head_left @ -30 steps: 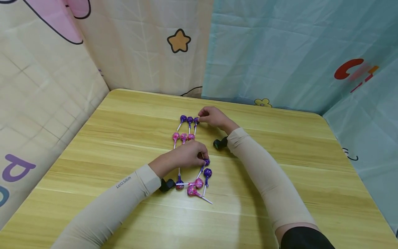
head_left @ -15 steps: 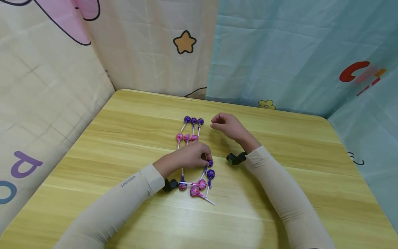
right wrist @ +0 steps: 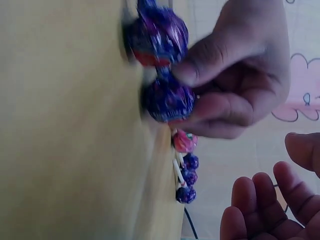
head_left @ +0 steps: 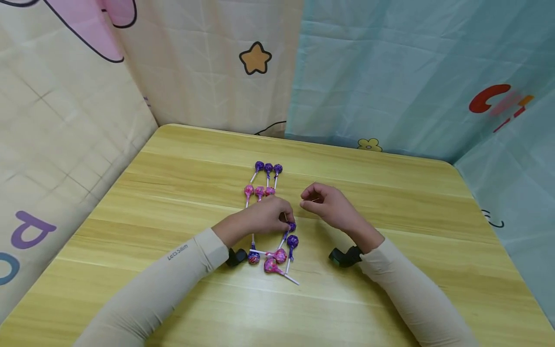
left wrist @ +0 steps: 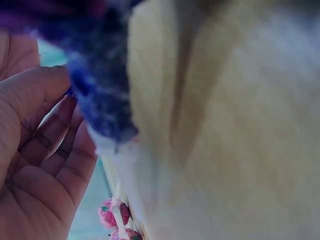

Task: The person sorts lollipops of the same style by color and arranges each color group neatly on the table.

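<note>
My left hand (head_left: pixel 266 216) pinches a purple-wrapped lollipop (head_left: pixel 292 226) between thumb and fingertips, its head low at the table; the right wrist view shows this lollipop (right wrist: pixel 170 102) close up. Just nearer lies a second purple lollipop (head_left: pixel 292 241). Two pink lollipops (head_left: pixel 281 256) lie beside them, sticks pointing opposite ways. My right hand (head_left: pixel 331 206) hovers right of the lollipops, fingers loosely bent. In the right wrist view no object shows between the right hand's fingers (right wrist: pixel 242 192). The left hand covers part of the arrangement.
Three purple lollipops (head_left: pixel 269 167) form the far row, with pink lollipops (head_left: pixel 248 190) just nearer. A purple-and-red one (head_left: pixel 254 258) lies by the left wrist's black camera (head_left: pixel 236 258). Printed curtains (head_left: pixel 208 72) hang behind the wooden table (head_left: pixel 195 168).
My right hand has left the far row's rightmost purple lollipop and drawn back, right and toward me. The left hand keeps its pinch in nearly the same place.
</note>
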Motion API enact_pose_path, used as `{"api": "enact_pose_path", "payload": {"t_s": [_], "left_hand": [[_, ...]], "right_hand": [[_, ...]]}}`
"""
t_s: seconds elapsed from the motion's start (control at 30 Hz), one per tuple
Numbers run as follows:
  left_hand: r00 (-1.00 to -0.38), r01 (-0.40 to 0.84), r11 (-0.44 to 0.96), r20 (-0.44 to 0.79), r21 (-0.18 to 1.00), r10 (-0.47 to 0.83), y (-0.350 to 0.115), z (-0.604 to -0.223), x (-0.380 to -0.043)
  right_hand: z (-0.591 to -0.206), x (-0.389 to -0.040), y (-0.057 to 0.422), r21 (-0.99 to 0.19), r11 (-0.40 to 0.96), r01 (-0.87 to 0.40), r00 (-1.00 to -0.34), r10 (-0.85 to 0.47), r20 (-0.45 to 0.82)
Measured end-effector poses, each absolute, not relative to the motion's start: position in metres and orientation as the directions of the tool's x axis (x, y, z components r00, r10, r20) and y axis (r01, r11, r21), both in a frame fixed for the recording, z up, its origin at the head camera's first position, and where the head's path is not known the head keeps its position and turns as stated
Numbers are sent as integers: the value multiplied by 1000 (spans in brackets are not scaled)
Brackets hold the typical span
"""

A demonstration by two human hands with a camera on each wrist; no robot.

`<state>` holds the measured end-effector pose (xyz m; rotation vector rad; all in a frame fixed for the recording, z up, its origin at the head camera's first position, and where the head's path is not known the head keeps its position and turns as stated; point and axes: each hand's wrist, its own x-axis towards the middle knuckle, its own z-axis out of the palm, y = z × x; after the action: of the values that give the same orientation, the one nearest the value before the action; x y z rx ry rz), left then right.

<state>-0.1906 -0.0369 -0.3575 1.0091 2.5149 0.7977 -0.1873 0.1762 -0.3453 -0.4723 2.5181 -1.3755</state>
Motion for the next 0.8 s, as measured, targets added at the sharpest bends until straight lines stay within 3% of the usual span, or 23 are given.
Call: {"api": "enact_pose_path", "payload": {"t_s": [0.57,0.8], "left_hand": [[-711,496,601,-104,626,695,-39,-355,-191],[-716,486,609,-114,627,689,-38,-356,-191]], "right_hand": [[-368,-145,169,-782,545,-302,-813,-575,-87],[-370,-143,165,-754,569,-329,-815,-574,-77]]}}
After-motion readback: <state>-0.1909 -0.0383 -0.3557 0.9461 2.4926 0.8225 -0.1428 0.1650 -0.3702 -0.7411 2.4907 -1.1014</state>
